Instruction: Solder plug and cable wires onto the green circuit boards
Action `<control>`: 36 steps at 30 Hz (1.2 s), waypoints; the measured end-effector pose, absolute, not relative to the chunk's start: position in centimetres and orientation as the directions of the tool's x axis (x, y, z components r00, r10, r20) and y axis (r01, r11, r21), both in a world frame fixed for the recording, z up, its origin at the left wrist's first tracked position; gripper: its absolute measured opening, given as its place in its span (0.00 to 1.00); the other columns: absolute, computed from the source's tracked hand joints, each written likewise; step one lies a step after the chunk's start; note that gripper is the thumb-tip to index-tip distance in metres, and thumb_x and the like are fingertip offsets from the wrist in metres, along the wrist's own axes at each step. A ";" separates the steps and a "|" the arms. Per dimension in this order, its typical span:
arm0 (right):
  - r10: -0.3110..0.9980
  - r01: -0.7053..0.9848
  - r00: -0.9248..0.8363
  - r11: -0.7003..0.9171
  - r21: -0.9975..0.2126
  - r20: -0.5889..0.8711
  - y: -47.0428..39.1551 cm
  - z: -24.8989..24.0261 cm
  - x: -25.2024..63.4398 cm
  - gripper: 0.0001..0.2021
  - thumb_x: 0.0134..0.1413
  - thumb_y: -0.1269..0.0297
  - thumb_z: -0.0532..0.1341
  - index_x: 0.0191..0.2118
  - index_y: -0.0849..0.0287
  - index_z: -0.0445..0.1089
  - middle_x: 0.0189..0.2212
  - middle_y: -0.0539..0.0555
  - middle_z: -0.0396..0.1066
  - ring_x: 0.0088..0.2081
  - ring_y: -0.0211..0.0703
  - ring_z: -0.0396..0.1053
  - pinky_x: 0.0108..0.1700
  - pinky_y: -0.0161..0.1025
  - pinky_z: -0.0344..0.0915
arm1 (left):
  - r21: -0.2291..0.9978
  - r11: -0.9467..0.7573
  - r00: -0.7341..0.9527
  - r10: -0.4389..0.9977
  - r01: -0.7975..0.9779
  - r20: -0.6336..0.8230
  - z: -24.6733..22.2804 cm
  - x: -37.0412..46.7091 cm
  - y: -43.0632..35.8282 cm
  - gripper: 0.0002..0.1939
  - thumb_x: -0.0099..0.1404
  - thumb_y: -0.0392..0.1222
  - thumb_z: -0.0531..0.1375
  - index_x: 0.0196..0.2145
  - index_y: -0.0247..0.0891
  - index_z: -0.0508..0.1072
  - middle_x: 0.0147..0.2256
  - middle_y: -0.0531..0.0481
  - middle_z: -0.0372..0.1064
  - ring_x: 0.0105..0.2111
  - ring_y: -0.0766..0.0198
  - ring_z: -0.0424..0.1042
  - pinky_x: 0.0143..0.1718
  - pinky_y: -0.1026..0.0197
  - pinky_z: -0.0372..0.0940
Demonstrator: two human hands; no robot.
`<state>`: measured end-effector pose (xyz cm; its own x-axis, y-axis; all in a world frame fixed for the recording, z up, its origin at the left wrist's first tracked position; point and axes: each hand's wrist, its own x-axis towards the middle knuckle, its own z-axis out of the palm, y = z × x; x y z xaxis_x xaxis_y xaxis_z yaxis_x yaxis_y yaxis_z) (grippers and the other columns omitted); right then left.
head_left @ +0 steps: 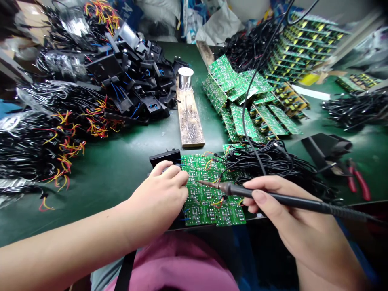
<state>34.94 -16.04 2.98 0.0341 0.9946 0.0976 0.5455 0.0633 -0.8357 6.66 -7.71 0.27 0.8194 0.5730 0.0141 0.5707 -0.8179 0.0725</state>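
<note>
My right hand (281,214) grips a soldering iron (291,200) by its dark handle. The iron's tip points left, over a panel of green circuit boards (197,202) at the table's front edge. My left hand (165,190) is closed at the panel's left side, its fingers curled down; what they pinch is hidden beneath them. Right behind that hand lies a black plastic case (165,157), with blue wires between it and the boards. Red and yellow wire ends lie on the panel, leading to black cables (266,157) on the right.
A solder spool (185,79) stands on a wooden strip (190,117). Black cases (133,76) and wire bundles (39,125) are heaped on the left. Green boards (245,101) pile up behind, with a taller stack (303,44) at back right. Red-handled pliers (359,180) lie right.
</note>
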 end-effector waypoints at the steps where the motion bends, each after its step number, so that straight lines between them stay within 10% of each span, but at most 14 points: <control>1: 0.995 0.538 0.037 0.061 -0.841 0.096 -16.1 2.9 34.9 0.06 0.74 0.56 0.64 0.51 0.46 0.77 0.34 0.47 0.79 0.33 0.35 0.79 0.34 0.25 0.75 | 0.072 -0.818 0.819 0.573 0.570 0.021 0.2 6.6 -7.7 0.04 0.67 0.39 0.67 0.32 0.42 0.76 0.44 0.46 0.75 0.50 0.50 0.69 0.63 0.42 0.53; 18: 0.952 0.560 0.013 0.248 -0.791 0.307 -12.3 4.5 31.9 0.06 0.75 0.61 0.63 0.52 0.48 0.77 0.39 0.47 0.80 0.37 0.36 0.80 0.41 0.32 0.77 | 0.072 -0.807 0.807 0.589 0.587 0.027 -0.2 6.7 -7.7 0.06 0.70 0.41 0.64 0.33 0.42 0.77 0.43 0.48 0.75 0.50 0.50 0.70 0.66 0.40 0.50; 36: 0.992 0.582 0.032 0.082 -0.809 0.124 -17.9 3.0 33.2 0.07 0.74 0.61 0.63 0.51 0.49 0.78 0.40 0.49 0.82 0.36 0.40 0.83 0.38 0.27 0.80 | -0.013 -0.843 0.831 0.527 0.537 0.180 0.1 5.6 -7.1 0.07 0.73 0.39 0.62 0.35 0.41 0.77 0.46 0.48 0.76 0.53 0.52 0.71 0.70 0.39 0.51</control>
<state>33.16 -17.88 2.99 0.0320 0.9918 0.1239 0.5817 0.0823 -0.8093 5.65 -7.10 0.06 0.8308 0.5267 0.1801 0.5373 -0.8433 -0.0127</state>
